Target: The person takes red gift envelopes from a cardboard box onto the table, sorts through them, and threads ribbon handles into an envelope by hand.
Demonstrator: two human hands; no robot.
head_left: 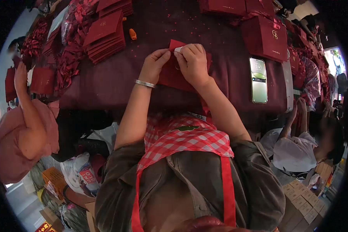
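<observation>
On the cloth-covered table before me lies a dark red paper gift bag [168,77], with part of its print hidden by my right hand. My left hand [154,65], with a silver bangle at the wrist, pinches the bag's upper left edge between thumb and fingers. Over the upper part of the bag, my right hand [194,63] is closed, fingers bent. A small white piece [178,49] shows at its fingertips; what it is I cannot make out. Both hands are close together.
A stack of red bags [104,40] and a small orange object [132,34] lie to the left. Rightward are a lit phone [258,81] and more bags with gold print [265,38]. Red ribbon bundles [69,63] lie far left. People sit at both sides.
</observation>
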